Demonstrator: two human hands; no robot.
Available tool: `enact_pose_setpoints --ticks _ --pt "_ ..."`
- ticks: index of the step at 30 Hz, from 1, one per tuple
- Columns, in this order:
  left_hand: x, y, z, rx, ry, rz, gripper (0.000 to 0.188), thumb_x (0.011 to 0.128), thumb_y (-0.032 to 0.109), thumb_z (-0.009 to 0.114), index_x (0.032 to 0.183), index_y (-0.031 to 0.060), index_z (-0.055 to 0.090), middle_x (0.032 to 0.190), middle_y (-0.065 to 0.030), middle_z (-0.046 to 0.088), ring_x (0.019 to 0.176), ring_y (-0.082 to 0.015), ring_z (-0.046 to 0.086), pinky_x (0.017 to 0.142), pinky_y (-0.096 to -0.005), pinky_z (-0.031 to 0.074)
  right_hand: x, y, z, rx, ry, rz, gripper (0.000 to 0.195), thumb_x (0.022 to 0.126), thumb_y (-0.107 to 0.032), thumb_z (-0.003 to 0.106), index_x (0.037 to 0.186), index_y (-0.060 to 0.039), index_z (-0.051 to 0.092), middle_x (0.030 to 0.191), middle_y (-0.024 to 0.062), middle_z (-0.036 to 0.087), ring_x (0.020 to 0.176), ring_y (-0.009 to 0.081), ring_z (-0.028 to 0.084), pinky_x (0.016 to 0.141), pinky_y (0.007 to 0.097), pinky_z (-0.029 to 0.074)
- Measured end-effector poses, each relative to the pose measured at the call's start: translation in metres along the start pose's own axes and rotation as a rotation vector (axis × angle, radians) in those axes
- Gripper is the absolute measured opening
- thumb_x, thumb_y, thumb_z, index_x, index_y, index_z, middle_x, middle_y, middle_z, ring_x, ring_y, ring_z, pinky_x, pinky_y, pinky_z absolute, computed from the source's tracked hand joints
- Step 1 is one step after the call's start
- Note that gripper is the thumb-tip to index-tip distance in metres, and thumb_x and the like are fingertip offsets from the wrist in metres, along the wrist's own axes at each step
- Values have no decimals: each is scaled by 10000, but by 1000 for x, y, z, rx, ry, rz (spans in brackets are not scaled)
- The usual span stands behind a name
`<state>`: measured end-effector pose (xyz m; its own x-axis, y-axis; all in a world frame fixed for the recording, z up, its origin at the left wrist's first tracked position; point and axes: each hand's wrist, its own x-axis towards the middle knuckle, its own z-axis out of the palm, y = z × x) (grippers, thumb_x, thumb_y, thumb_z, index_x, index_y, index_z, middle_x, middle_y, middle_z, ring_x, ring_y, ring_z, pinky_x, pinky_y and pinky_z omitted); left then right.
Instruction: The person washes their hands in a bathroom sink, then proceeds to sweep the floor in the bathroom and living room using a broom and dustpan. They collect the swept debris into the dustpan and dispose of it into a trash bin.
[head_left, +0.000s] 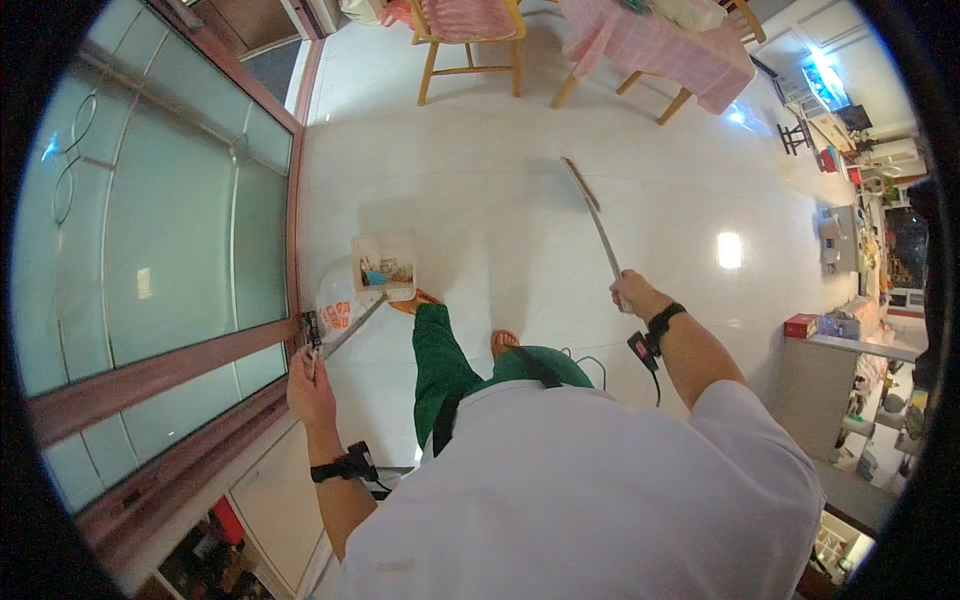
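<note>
My left hand (311, 394) is closed around the upper end of a long dustpan handle (358, 328). At its far end, the light plastic dustpan (367, 241) rests by my left foot, with a blue scrap (374, 277) and other debris inside. My right hand (637, 294) grips the grey handle (605, 240) of a broom. Its narrow broom head (580, 182) lies at the floor ahead, apart from the dustpan. A white plastic bag (330, 289) with red printing stands beside the dustpan, near the door frame.
A frosted-glass door (187, 247) with a reddish-brown frame (296, 217) runs along the left. Ahead are a wooden chair (470, 69) and a table under a pink tablecloth (667, 56). A red box (801, 325) sits on a counter at right. Pale tiles (517, 232) cover the floor.
</note>
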<state>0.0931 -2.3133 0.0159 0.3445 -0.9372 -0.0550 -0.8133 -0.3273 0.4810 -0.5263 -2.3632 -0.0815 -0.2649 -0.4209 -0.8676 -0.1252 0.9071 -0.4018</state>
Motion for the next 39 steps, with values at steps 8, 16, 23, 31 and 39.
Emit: enact_pose_setpoints --ticks 8,16,23,31,39 --pt "171 -24 10 47 -155 54 330 900 192 633 1213 95 596 1152 -146 657 1029 -345 638 855 -417 507 46 -148 174 -929 -176 -1198 187 739 -191 728 779 -47 614 814 186 643 711 364 616 663 454 513" --pt "284 -28 -4 100 -234 149 297 884 180 637 1173 114 613 1107 -124 666 971 -347 649 799 -429 518 -7 -268 471 423 -290 134 127 810 -95 597 827 30 577 754 171 620 606 294 632 468 435 513" --pt "335 -29 7 144 -258 100 327 868 197 646 1183 131 587 1087 -99 663 930 -346 653 761 -461 520 -54 -350 465 408 -364 9 226 817 -62 610 973 -46 448 753 116 538 541 259 573 437 418 508" --pt "389 -20 25 152 -192 127 299 881 225 623 1164 142 576 1060 -105 646 906 -365 649 731 -476 523 -38 -499 376 23 -474 -76 639 812 -75 613 1401 -118 370 725 78 543 531 193 553 412 321 442" --pt "430 14 58 163 -258 -27 304 878 227 618 1160 122 573 1086 -106 634 888 -364 645 724 -489 520 154 -635 357 -704 -335 -275 685 877 -124 571 1475 -91 239 800 119 584 541 251 584 455 381 509"
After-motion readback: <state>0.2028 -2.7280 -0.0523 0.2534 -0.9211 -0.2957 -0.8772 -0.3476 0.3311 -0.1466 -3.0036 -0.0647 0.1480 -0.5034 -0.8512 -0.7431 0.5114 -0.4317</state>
